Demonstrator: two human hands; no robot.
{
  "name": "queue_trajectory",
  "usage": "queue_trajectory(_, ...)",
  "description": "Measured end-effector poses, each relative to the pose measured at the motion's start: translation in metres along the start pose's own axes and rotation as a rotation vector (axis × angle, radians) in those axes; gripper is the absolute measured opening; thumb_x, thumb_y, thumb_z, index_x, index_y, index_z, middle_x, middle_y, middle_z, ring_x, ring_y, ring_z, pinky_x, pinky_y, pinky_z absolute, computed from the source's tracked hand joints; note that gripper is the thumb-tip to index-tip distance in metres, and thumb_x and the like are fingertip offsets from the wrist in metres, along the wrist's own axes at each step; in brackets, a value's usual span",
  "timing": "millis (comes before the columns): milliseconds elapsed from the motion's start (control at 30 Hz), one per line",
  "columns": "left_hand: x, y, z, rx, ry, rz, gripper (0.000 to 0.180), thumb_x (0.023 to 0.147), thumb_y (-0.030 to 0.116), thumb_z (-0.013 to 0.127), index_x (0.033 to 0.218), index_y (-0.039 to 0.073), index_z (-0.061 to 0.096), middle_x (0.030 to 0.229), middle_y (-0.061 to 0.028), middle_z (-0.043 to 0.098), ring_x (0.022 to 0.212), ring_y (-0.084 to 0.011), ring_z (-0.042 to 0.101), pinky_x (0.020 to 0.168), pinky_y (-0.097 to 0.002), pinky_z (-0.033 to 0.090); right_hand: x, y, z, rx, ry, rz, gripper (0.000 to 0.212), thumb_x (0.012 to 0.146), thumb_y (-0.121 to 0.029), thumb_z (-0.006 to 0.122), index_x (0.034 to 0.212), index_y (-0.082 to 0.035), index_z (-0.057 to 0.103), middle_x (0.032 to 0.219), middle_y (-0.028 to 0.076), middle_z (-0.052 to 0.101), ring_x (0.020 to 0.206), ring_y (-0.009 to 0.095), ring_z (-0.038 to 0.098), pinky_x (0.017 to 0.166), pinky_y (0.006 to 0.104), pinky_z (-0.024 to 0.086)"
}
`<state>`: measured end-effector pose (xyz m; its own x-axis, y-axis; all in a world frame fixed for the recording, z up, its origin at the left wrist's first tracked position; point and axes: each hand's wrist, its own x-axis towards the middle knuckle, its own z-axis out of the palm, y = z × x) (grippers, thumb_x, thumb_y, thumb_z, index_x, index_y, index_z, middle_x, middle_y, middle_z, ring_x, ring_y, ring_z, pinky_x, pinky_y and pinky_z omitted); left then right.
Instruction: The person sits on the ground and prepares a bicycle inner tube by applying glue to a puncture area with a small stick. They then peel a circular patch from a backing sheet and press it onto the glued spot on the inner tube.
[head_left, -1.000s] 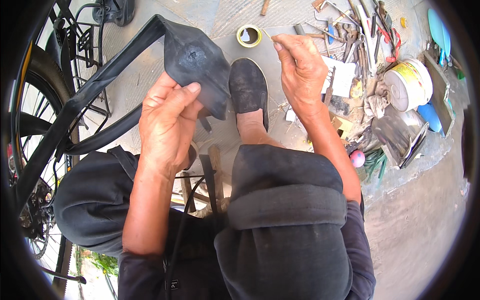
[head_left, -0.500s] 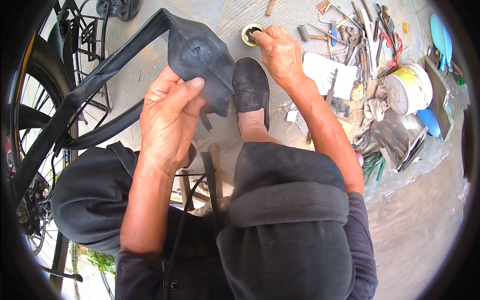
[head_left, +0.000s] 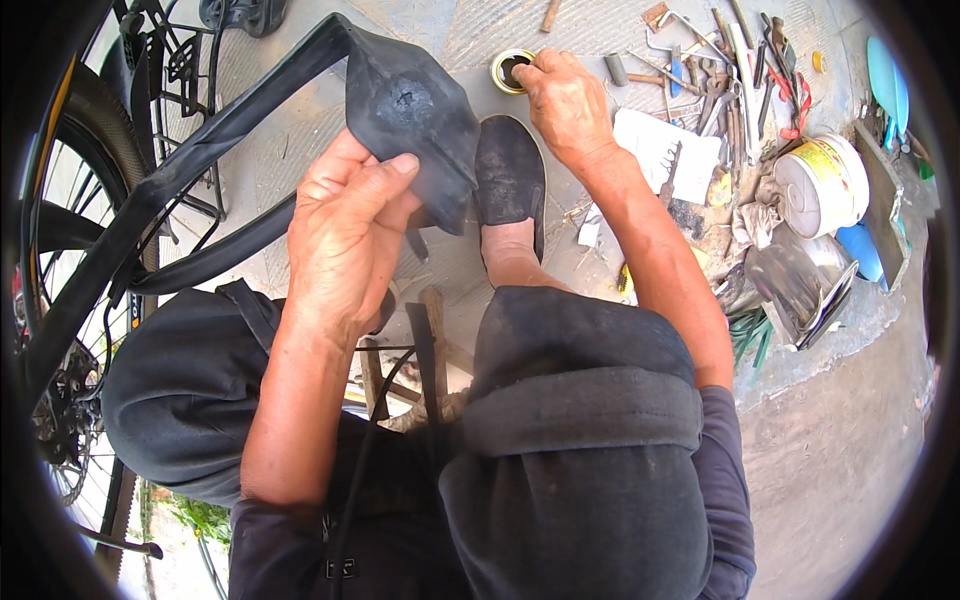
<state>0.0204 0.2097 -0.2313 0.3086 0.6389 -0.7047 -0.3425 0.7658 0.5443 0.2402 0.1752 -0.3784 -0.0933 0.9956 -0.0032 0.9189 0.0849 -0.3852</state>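
A black bicycle inner tube [head_left: 440, 165] is pinched flat between the thumb and fingers of my left hand [head_left: 350, 215]. A roughened, greyish round spot shows on its upturned face. The rest of the tube loops away to the left, over to the bicycle wheel [head_left: 105, 160]. Beyond my shoe, my right hand [head_left: 565, 100] reaches down to a small round open tin [head_left: 512, 56] with dark contents. Its fingertips are closed together at the tin's right rim. Whatever they hold is hidden.
Pliers, wrenches and other hand tools [head_left: 735, 90] lie scattered at the far right, by a white paper sheet [head_left: 690, 140]. A white bucket [head_left: 822, 185] stands right of them. My shoe [head_left: 508, 170] is between both hands. A small wooden frame [head_left: 432, 320] sits between my legs.
The whole view has shifted slightly, so things appear a little further right. My left hand keeps its hold on the inner tube, and my right fingers stay at the tin.
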Motion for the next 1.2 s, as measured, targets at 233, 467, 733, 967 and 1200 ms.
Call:
queue_trajectory(233,0.000,-0.001,0.000,-0.001,0.010,-0.004,0.032,0.093,-0.003,0.055,0.124,-0.001,0.061,0.113,-0.0088,0.069,0.102,-0.0167,0.066,0.095,-0.0335,0.051,-0.017,-0.009,-0.033,0.297,0.124,0.244,0.015,0.087,-0.004,0.069,0.101,-0.008,0.075,0.087,0.007,0.067,0.081,0.023,0.065,0.073,0.0316,0.052)
queue_trajectory(467,-0.001,-0.002,0.004,0.027,-0.006,-0.004,0.031,0.094,-0.004,0.052,0.124,-0.001,0.060,0.114,-0.0094,0.068,0.103,-0.0172,0.066,0.096,-0.0341,0.051,-0.033,-0.040,-0.080,0.598,0.283,0.359,0.018,0.084,0.001,0.072,0.100,-0.007,0.076,0.090,0.007,0.068,0.082,0.018,0.065,0.071,0.0276,0.051)
queue_trajectory(733,-0.002,-0.003,0.004,0.027,-0.064,0.002,0.031,0.095,-0.004,0.050,0.124,-0.002,0.060,0.115,-0.0103,0.068,0.105,-0.0177,0.065,0.096,-0.0348,0.051,-0.020,-0.093,-0.109,0.546,0.428,-0.062,0.030,0.062,0.000,0.075,0.092,-0.005,0.075,0.087,0.006,0.065,0.073,0.021,0.062,0.059,0.0293,0.051)
queue_trajectory(967,-0.005,-0.004,0.007,-0.009,-0.056,0.021,0.031,0.095,-0.004,0.051,0.125,-0.002,0.059,0.116,-0.0105,0.067,0.105,-0.0173,0.064,0.095,-0.0343,0.051,-0.010,-0.091,-0.098,0.429,0.417,-0.288,0.047,0.050,-0.001,0.072,0.097,-0.003,0.075,0.086,0.006,0.062,0.071,0.021,0.060,0.060,0.0294,0.051)
queue_trajectory(1200,-0.006,-0.003,0.007,-0.010,-0.062,0.007,0.031,0.095,-0.003,0.052,0.124,-0.002,0.059,0.113,-0.0093,0.068,0.102,-0.0164,0.065,0.093,-0.0332,0.051,-0.007,-0.085,-0.096,0.398,0.438,-0.326,0.040,0.060,-0.005,0.071,0.099,0.001,0.070,0.092,0.008,0.062,0.075,0.024,0.060,0.056,0.0317,0.051)
